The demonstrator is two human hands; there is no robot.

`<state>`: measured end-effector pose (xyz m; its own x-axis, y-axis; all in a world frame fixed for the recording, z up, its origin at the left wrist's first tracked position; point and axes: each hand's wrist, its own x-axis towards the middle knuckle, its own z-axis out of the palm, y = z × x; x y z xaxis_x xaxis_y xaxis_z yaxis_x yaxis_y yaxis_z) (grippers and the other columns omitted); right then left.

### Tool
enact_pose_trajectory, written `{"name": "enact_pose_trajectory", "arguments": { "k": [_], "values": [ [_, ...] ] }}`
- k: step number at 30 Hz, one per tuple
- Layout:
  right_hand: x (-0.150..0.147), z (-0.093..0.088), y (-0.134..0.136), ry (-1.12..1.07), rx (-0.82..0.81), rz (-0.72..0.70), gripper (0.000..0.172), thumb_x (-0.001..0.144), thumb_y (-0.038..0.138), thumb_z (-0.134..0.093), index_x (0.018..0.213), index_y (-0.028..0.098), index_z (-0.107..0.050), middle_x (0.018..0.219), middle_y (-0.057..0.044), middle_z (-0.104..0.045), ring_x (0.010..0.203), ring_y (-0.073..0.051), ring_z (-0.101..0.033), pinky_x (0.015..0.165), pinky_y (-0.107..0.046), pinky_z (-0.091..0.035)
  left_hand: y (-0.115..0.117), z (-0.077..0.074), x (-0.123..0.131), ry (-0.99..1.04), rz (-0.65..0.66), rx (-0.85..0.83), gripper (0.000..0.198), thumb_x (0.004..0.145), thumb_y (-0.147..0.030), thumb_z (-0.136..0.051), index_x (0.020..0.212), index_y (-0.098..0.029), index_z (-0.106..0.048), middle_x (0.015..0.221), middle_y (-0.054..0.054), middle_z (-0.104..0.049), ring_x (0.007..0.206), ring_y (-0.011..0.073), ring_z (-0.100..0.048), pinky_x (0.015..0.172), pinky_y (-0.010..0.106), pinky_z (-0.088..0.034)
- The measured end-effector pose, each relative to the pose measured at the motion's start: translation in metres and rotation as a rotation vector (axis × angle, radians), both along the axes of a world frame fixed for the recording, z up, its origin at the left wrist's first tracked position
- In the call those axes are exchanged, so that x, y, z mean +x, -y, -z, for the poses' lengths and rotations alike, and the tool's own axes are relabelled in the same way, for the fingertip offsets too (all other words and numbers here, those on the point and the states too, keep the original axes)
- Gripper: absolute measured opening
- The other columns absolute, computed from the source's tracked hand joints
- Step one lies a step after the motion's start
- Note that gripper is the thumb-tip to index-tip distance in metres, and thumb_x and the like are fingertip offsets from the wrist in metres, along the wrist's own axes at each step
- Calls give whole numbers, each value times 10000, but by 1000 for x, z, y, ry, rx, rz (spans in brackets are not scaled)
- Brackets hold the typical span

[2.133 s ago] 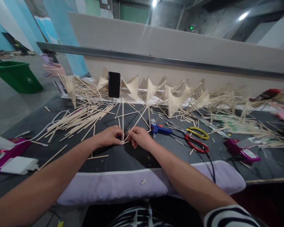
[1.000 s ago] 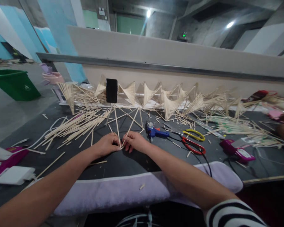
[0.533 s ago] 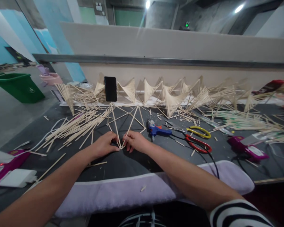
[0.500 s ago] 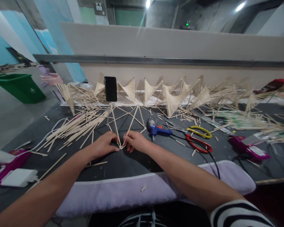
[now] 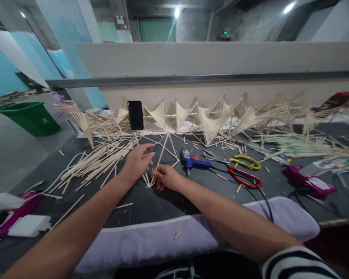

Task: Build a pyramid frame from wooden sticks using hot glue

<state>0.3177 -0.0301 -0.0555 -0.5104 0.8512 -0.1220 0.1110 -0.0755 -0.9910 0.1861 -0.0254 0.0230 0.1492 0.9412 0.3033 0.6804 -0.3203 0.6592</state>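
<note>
A frame of thin wooden sticks [image 5: 163,148] stands on the dark table top [image 5: 151,197], its near corner in front of me. My right hand [image 5: 165,177] is closed and pinches that near corner against the table. My left hand [image 5: 138,159] is raised a little above the frame's left side, fingers loosely apart, its fingertips touching one of the frame's sticks. A loose pile of sticks [image 5: 95,161] lies just left of my left hand.
A blue glue gun [image 5: 193,161] lies right of the frame, then yellow and red scissors [image 5: 246,170] and a magenta tool [image 5: 310,182]. A black phone [image 5: 135,114] leans among finished stick shapes [image 5: 209,120] along the back board. A green bin [image 5: 31,117] stands far left.
My left hand has let go of the frame's near corner and moved up and forward along its left side. My right hand stays pinched on the corner.
</note>
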Motion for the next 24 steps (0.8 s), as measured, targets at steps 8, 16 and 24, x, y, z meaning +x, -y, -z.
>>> {"name": "enact_pose_trajectory", "arguments": {
  "k": [8, 16, 24],
  "values": [
    [0, 2, -3, -33, -19, -20, 135, 867, 278, -455, 780, 174, -448, 588, 59, -514, 366, -59, -506, 339, -170, -449, -27, 6, 33, -15, -8, 187, 179, 779, -311, -559, 863, -174, -636, 800, 28, -679, 766, 154, -615, 714, 246, -447],
    [10, -8, -1, 58, 16, -7, 75, 786, 210, -480, 781, 163, -538, 543, 44, -531, 408, -79, -518, 404, -192, -459, -27, 10, 31, 75, 35, 175, 216, 813, -329, -498, 837, -170, -642, 673, 0, -661, 642, 129, -600, 621, 221, -426],
    [49, -53, -25, 166, 827, 733, 252, 712, 174, -446, 890, 160, -623, 785, -20, -634, 637, -125, -535, 632, -256, -447, -26, 11, 25, 105, 37, 150, 201, 812, -330, -494, 807, -194, -642, 676, -14, -669, 638, 130, -596, 630, 223, -416]
  ]
}}
